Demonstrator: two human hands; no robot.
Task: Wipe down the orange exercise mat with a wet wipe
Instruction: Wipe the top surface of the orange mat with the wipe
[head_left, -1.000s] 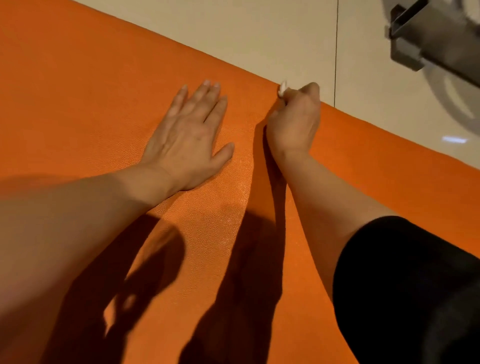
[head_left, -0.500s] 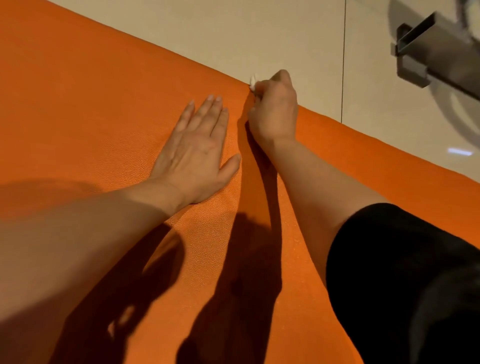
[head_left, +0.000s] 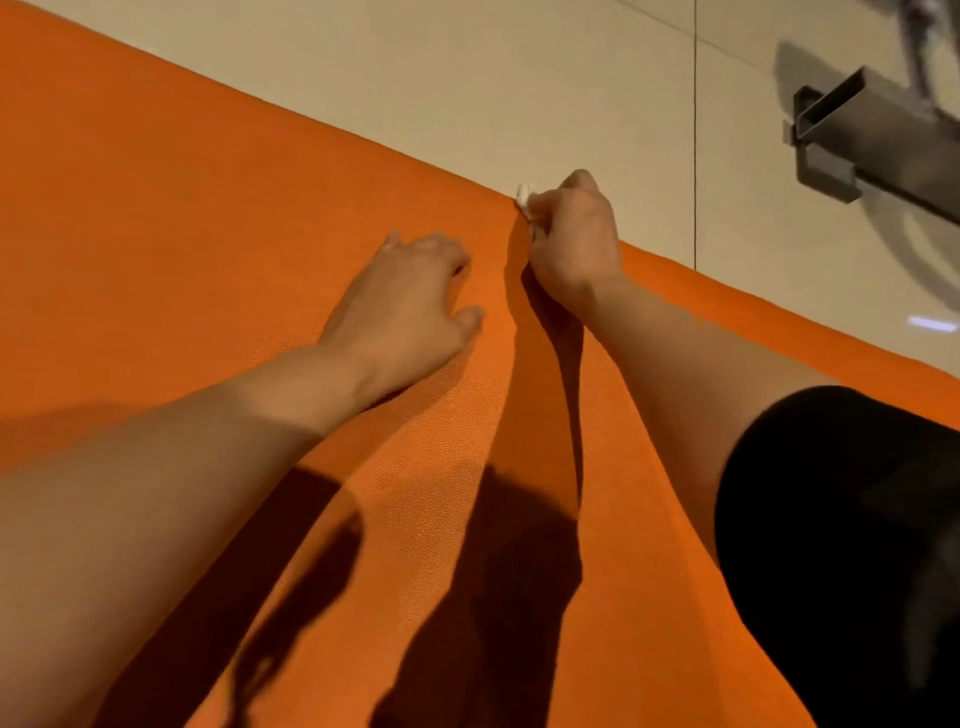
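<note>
Now the right hand (head_left: 574, 244) grips a crumpled white wipe (head_left: 524, 200) at the pebbled orange mat (head_left: 208, 208)'s far edge; the left hand (head_left: 405, 306) rests there, fingers loosely bent, holding nothing.

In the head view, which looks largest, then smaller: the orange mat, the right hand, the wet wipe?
1. orange mat
2. right hand, curled on the wipe
3. wet wipe, only a small white bit shows

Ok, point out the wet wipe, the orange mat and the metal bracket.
wet wipe (head_left: 523, 196), head view, white bit showing beside right hand's fingers.
orange mat (head_left: 182, 208), head view, bare surface.
metal bracket (head_left: 852, 119), head view, square tube.
</note>
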